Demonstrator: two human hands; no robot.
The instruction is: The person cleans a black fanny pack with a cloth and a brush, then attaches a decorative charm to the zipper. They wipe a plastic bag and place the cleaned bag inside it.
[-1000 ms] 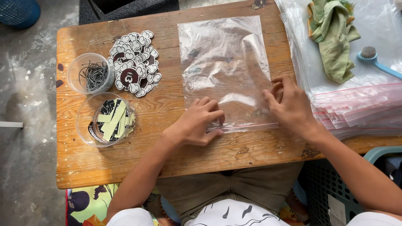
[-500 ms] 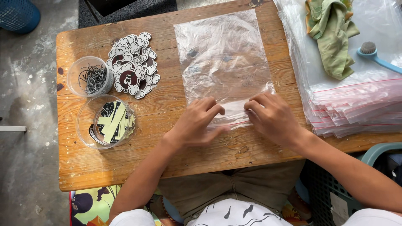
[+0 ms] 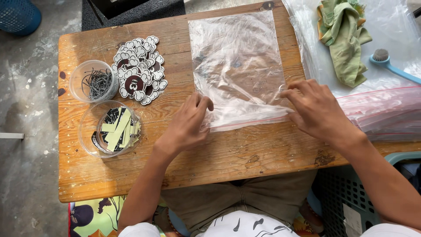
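Your fingers grip the near end of a clear plastic bag [image 3: 237,66] that lies flat along the middle of the wooden table [image 3: 210,162]. Your left hand [image 3: 186,125] pinches the bag's near left corner, thumb and fingertips closed on the plastic, and your right hand [image 3: 318,109] has its fingers slightly spread and curled over the near right corner; whether they pinch the edge or only press it, you cannot tell, since the hand covers it. The bag's red-lined strip runs between your two hands, and its far end reaches almost to the far edge of the table. You have one bag in hand and two clear tubs to the left: the farther tub [image 3: 92,81] holds a dark tangle of small metal pieces too fine to make out, and the nearer tub [image 3: 112,129] holds black and pale yellow strips. One heap of white-edged, flower-shaped stickers [image 3: 140,70] lies beside the tubs, too overlapped to count. On the right sits a stack of more bags [image 3: 381,114], cut off by the frame, with one green cloth [image 3: 344,37] and one blue brush [image 3: 388,61] on it.
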